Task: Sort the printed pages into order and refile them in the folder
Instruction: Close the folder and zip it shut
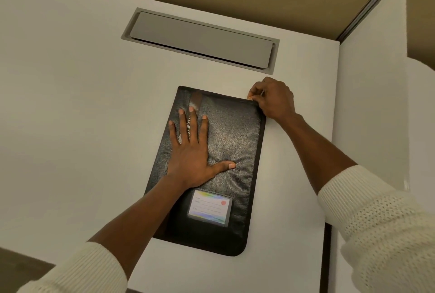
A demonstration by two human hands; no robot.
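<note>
Now left hand (188, 151) lies flat on folder (235, 142); right hand (274, 98) pinches its corner.

black zippered folder (233, 142) lies flat, closed.

The person wears a cream-white knit. The left sleeve (77, 269), at 7 o'clock, has fine lengthwise ribbing and ends partway up the forearm. The right sleeve (376, 226), at 4 o'clock, has a ribbed cuff and, above it, what looks like an open dotted mesh stitch. The left hand (188, 154) and right hand (274, 102) are bare, with short nails.
</note>
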